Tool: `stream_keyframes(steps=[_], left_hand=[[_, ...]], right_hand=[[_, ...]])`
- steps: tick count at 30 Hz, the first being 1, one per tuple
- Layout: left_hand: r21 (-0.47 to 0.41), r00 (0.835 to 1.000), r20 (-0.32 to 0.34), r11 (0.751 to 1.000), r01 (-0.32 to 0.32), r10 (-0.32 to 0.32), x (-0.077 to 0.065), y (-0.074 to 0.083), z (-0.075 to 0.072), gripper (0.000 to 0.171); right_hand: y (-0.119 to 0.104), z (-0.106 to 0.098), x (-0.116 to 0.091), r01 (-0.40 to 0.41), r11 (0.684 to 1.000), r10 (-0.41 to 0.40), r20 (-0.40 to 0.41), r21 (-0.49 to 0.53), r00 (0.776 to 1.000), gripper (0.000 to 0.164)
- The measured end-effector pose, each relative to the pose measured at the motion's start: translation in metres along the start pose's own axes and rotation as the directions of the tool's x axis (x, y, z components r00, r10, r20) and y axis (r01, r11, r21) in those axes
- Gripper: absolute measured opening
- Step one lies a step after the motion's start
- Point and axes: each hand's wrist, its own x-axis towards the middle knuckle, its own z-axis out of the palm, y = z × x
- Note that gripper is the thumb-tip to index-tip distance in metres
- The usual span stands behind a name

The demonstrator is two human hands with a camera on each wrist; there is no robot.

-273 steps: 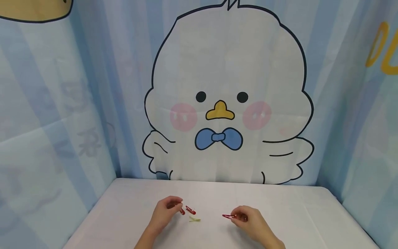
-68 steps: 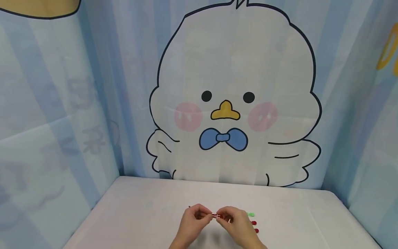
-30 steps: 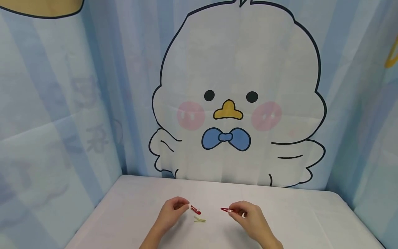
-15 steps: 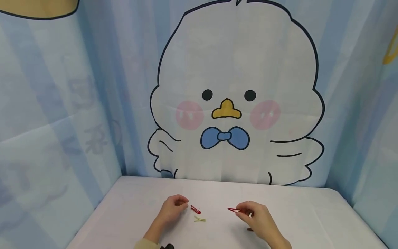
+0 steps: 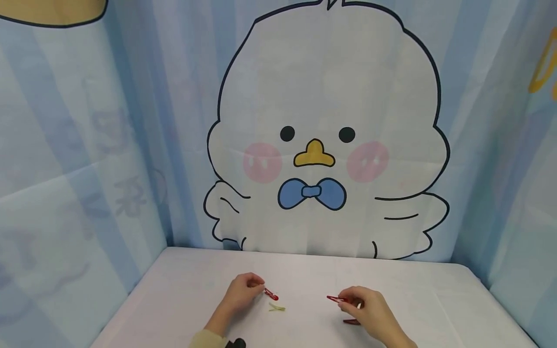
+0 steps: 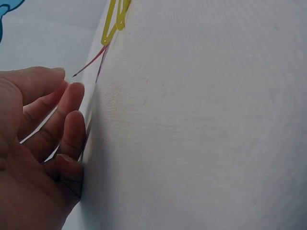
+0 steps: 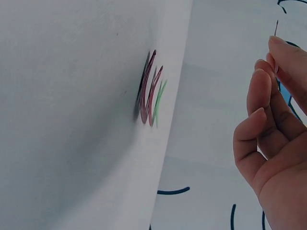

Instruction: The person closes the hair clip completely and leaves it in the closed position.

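My right hand [image 5: 370,309] pinches a red snap hair clip [image 5: 336,299] above the table, its narrow end pointing left; in the right wrist view only the clip's thin tip [image 7: 277,26] shows past the fingertips. My left hand [image 5: 241,292], fingers loosely bent, is beside another red hair clip [image 5: 271,294], with a small gap to its raised end in the left wrist view. A yellow-green hair clip [image 5: 276,307] lies just nearer. Below the right hand is a dark red clip [image 5: 351,322]. The right wrist view shows two dark red clips [image 7: 151,96] and a green clip [image 7: 160,103] there.
The white table [image 5: 304,270] runs back to a hanging cloth [image 5: 322,87] printed with a large cartoon bird. Striped cloth [image 5: 65,169] closes off the sides. A black round object [image 5: 238,343] sits by the left sleeve [image 5: 208,339].
Earlier both hands met over a red clip in the middle. Since then they parted, and the right hand has carried its clip rightward, uncovering a dark red clip. The left hand stays nearly in place.
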Motion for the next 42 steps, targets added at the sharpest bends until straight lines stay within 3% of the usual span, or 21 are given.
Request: stream_keyframes(steps=[8,14,21,29,36,42], left_hand=[[0.066,1.000,-0.022,0.998,0.022,-0.021,0.003,0.002,0.005,0.008],[0.113,0.998,-0.025,0.992,0.056,-0.054,0.005,0.007,0.007,0.006],[0.144,0.997,-0.004,0.986,0.079,-0.079,0.006,0.012,0.006,0.007],[0.093,0.996,0.013,0.991,0.092,-0.094,0.003,0.014,0.003,0.007],[-0.009,0.996,0.057,0.998,0.066,-0.065,0.001,0.013,-0.004,0.008],[-0.072,0.995,0.060,0.994,0.085,-0.081,0.002,0.009,-0.007,0.009]], right_hand=[[0.014,-0.008,-0.005,-0.099,0.995,0.098,0.087,0.006,0.991,0.011],[0.026,-0.014,-0.009,-0.062,0.998,0.062,0.151,-0.005,0.987,0.009],[0.034,-0.016,-0.011,-0.166,0.985,0.170,0.221,-0.037,0.960,0.007],[0.042,-0.017,-0.013,-0.198,0.980,0.200,0.300,-0.037,0.933,0.008],[0.045,-0.017,-0.013,-0.246,0.969,0.240,0.362,-0.028,0.901,0.008],[0.046,-0.016,-0.011,-0.240,0.969,0.239,0.396,-0.048,0.887,0.007]])
